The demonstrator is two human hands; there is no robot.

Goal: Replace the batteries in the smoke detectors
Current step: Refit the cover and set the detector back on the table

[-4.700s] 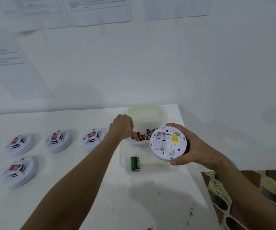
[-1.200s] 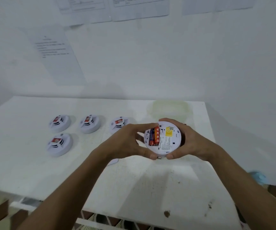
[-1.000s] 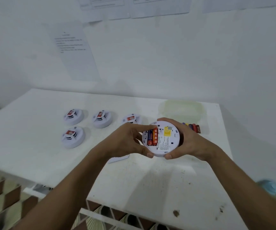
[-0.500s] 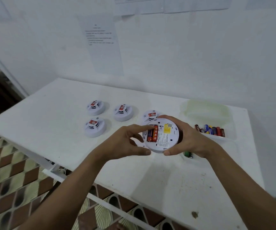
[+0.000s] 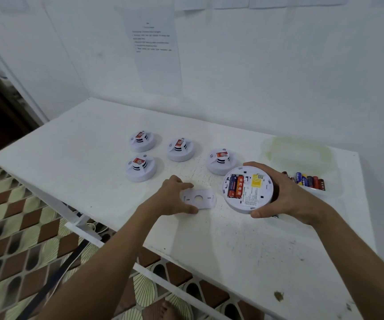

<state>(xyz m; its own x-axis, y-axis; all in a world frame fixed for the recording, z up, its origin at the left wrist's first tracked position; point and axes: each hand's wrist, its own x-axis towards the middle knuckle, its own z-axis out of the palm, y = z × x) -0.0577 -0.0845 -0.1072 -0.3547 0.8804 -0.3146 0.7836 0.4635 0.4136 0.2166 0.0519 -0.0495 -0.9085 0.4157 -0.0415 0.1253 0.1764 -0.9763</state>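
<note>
Detector (image 5: 248,190) clasped in right hand (image 5: 285,195) above white table (image 5: 75,144), back up, two batteries (image 5: 235,185) seated. Left hand (image 5: 171,199) pinches cover plate (image 5: 199,199) lying on table. White wall, tiled floor. Four detectors far left. Loose batteries (image 5: 309,180) right, partly hidden; count unclear.

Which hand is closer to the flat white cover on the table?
Left. The left hand grips the flat white cover by its edge; the right hand holds the smoke detector beside it.
</note>
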